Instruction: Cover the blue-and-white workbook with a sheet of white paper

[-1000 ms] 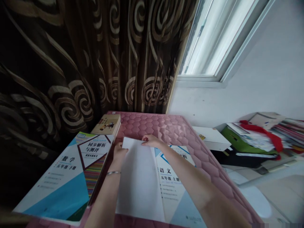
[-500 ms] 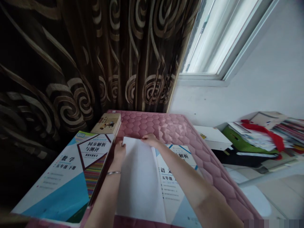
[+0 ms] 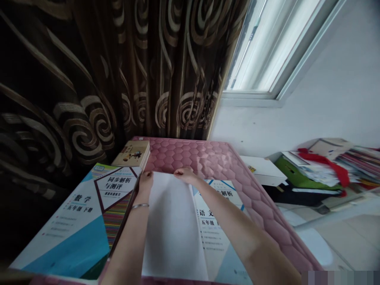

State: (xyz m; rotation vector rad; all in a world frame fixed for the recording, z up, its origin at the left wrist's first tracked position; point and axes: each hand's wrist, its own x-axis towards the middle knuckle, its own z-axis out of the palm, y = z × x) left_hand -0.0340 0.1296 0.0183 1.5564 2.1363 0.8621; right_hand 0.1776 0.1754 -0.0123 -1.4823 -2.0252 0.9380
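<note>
A blank white sheet of paper [image 3: 172,229] lies lengthwise in front of me, its right side over part of a blue-and-white workbook [image 3: 221,233]. At the sheet's far left corner my left hand [image 3: 146,181] is closed, with a bracelet on the wrist. My right hand [image 3: 185,175] pinches the far edge near the right corner, and its forearm crosses the workbook. The fingertips of both hands are partly hidden. Left of my left forearm lies another workbook [image 3: 68,233] with a blue, white and striped cover.
A stack of small tan books [image 3: 132,153] stands behind the left workbook. Everything rests on a pink quilted surface [image 3: 175,152]. A patterned brown curtain [image 3: 166,71] hangs behind it. To the right are a white box [image 3: 261,170], a red cloth [image 3: 326,162] and piled papers.
My left hand has slid up along the sheet's left edge to its far corner. My right hand has shifted slightly left along the far edge. The view has shifted a little.
</note>
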